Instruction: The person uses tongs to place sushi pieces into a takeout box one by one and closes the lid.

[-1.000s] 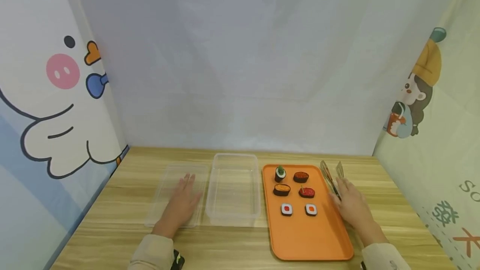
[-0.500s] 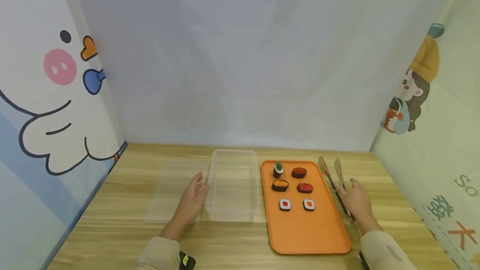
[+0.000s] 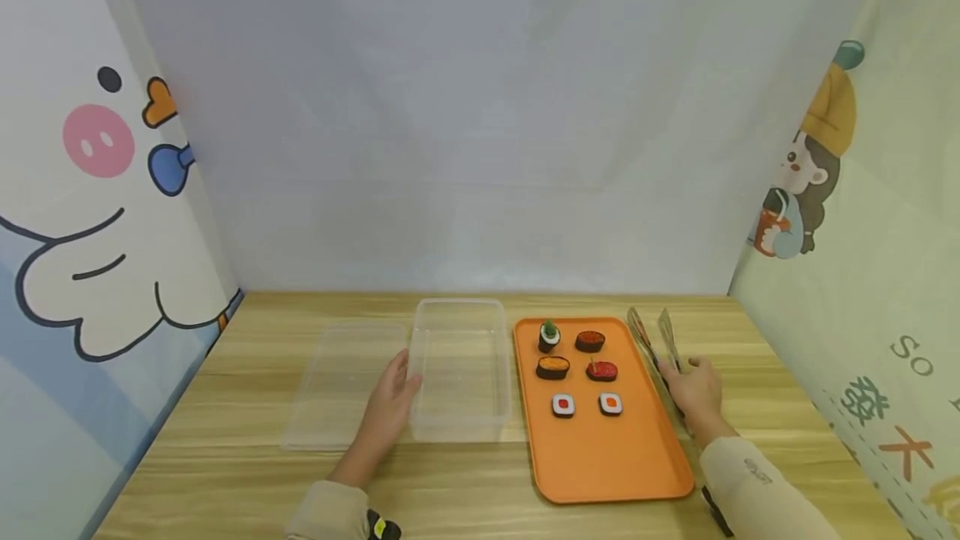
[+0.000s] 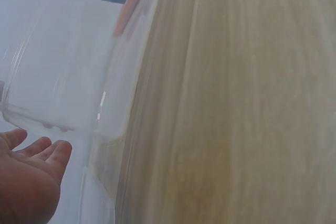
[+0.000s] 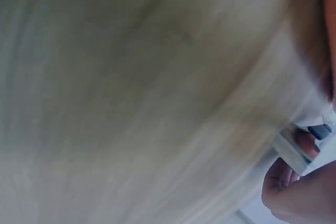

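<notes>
My left hand (image 3: pixel 390 398) is at the left wall of a clear plastic container (image 3: pixel 507 373). In the left wrist view its extended fingertips (image 4: pixel 64 148) are right at the container's edge. A flat clear lid (image 3: pixel 330 390) lies left of the container, partly behind that hand. My right hand (image 3: pixel 697 398) grips a pair of metal tongs (image 3: pixel 670 340) along the right edge of an orange tray (image 3: pixel 600 469). Curled fingers show beside the tongs' metal arm (image 5: pixel 291 150) in the right wrist view. Tongs tips point away and stand apart; the handle is mostly hidden.
On the tray are several toy sushi pieces: a green-topped roll (image 3: pixel 550 336), roe-topped ones such as the orange one (image 3: pixel 553 367), and two white square rolls, one with a red centre (image 3: pixel 563 405). A pale curtain (image 3: pixel 465 190) closes off the table's back.
My left hand has moved right, off the lid to the container's side. My right hand has turned and closed round the tongs. The view has shifted slightly; tray and sushi keep their places.
</notes>
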`<state>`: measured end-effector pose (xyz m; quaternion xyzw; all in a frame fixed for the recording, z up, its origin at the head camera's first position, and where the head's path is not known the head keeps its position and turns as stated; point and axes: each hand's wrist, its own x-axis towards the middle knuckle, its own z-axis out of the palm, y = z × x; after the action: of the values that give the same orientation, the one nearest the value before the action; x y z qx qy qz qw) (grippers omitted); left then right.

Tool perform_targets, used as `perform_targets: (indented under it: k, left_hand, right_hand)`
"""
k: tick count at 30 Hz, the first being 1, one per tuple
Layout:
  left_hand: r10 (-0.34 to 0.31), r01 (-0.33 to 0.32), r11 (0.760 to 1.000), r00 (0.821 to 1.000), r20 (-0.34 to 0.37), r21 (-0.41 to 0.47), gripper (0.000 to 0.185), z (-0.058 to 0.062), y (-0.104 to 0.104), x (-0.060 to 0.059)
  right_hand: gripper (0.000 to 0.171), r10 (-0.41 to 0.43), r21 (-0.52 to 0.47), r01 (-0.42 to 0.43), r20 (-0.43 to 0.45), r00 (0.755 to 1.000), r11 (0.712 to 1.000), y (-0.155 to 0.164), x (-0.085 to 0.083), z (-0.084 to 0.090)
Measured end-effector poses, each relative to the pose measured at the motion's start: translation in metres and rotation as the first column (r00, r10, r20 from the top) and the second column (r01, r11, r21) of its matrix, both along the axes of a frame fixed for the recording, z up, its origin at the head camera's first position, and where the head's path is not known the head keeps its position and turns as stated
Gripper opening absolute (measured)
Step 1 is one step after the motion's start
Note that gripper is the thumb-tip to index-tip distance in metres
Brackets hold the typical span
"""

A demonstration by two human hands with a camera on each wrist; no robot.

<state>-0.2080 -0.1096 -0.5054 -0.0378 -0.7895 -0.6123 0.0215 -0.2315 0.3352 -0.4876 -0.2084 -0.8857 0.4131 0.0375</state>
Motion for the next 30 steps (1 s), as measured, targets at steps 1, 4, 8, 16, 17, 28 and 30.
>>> perform_targets:
  k: [1,4,8,16,17,28,30]
  left_hand:
    - [-0.006,0.006,1.0,1.0,0.001,0.009,0.057,0.0,0.0,0.0]
    - [-0.021,0.02,0.999,1.0,0.004,0.026,0.057,-0.001,0.001,0.001]
    - [-0.01,0.01,0.999,1.0,0.011,0.033,0.056,-0.002,0.0,0.002]
    - [-0.007,0.005,0.998,0.999,0.032,0.059,0.052,-0.001,0.001,-0.001]
    - [-0.013,0.01,0.998,0.999,0.039,0.068,0.052,-0.001,0.001,-0.001]
    - [-0.027,0.019,0.991,0.998,0.06,0.133,0.052,0.002,0.003,-0.004]
    - [-0.028,0.018,0.99,0.998,0.065,0.14,0.052,0.002,0.004,-0.003]
  right_hand:
    - [0.072,-0.008,-0.01,0.008,0.001,1.0,1.0,0.0,0.0,-0.002]
    - [0.071,-0.021,-0.008,0.021,-0.006,1.0,1.0,-0.001,0.0,-0.006]
    - [0.07,-0.016,0.025,0.016,-0.012,1.0,1.0,-0.002,-0.003,-0.01]
    - [0.067,-0.014,0.088,0.01,0.047,0.999,0.996,-0.004,-0.003,-0.007]
    - [0.066,-0.015,0.091,0.01,0.049,0.999,0.996,-0.003,-0.003,-0.006]
    - [0.058,0.069,0.143,-0.077,0.056,0.996,0.987,0.008,-0.001,0.004]
    - [0.058,0.092,0.169,-0.099,0.05,0.995,0.981,0.011,-0.002,0.006]
